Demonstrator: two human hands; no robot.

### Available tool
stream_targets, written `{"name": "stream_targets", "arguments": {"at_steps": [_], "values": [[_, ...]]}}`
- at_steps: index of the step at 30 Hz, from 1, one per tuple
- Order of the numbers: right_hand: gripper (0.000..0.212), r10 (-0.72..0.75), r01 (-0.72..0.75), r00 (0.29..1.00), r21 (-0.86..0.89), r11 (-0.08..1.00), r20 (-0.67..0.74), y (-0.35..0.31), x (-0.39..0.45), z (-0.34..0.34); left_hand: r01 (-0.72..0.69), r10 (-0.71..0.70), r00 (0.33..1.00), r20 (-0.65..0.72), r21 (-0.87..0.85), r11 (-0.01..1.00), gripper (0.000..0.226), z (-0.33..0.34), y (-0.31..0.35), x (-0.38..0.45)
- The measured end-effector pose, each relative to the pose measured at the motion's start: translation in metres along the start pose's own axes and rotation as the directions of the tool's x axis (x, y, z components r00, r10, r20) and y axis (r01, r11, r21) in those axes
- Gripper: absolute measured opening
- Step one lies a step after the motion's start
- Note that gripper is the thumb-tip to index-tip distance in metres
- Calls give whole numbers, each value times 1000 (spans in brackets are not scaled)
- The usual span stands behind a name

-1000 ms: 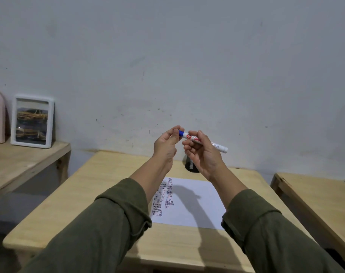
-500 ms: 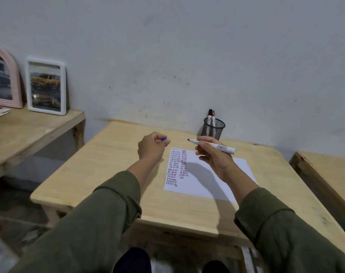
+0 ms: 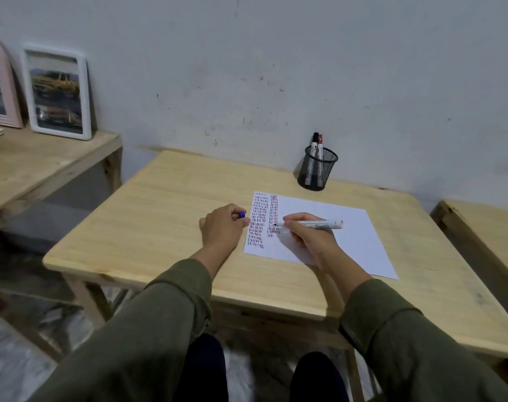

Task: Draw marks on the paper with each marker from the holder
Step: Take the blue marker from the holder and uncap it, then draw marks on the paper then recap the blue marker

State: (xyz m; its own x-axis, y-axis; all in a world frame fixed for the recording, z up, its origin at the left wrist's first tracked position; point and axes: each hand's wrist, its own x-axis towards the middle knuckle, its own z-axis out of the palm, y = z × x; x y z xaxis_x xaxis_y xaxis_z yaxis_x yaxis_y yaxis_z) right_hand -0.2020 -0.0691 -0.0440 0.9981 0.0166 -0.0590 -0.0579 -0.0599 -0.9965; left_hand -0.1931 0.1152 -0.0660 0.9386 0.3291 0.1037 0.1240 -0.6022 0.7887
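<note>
Sleeves of olive-green fabric enter from the lower edge, one per arm, both reaching forward over the near edge of the wooden table [image 3: 165, 227].

Left hand [image 3: 222, 229]: curled closed around a blue marker cap [image 3: 241, 215], whose end shows between thumb and forefinger. The hand rests on the bare tabletop just beside the left edge of the paper [image 3: 348, 236], at about 9 o'clock from the sheet's centre.

Right hand [image 3: 310, 237]: gripping a white-barrelled marker [image 3: 310, 224] in a writing hold. The barrel lies nearly level, tip pointing toward 9 o'clock and rear end toward 3 o'clock. The tip sits at the second column of marks; whether it touches the sheet cannot be told.

Paper: lies flat on the table, its left part filled with columns of short dashes [image 3: 260, 219] in dark and red ink; the remainder is blank.

Holder [image 3: 317, 170]: black mesh cup, upright, at 12 o'clock from the paper, near the table's far edge by the wall [image 3: 247, 68]. It contains two markers, one black-capped [image 3: 315, 145] and one red-capped [image 3: 320, 146], touching.

Side shelf at 10 o'clock: a white picture frame [image 3: 58, 92] leans against the wall.
</note>
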Motion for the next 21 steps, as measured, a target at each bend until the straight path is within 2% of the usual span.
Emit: {"name": "stream_targets", "arguments": {"at_steps": [7, 11, 21], "values": [[9, -49, 40, 997, -150, 988, -59, 10, 6, -1, -56, 53, 997, 56, 55, 997, 64, -2, -9, 2], [11, -69, 57, 995, -182, 982, -65, 13, 7, 1, -109, 89, 987, 130, 155, 982, 83, -6, -13, -2], [17, -59, 49, 997, -224, 973, -39, 19, 8, 0, -134, 110, 984, 139, 174, 976, 92, -7, -14, -3]]}}
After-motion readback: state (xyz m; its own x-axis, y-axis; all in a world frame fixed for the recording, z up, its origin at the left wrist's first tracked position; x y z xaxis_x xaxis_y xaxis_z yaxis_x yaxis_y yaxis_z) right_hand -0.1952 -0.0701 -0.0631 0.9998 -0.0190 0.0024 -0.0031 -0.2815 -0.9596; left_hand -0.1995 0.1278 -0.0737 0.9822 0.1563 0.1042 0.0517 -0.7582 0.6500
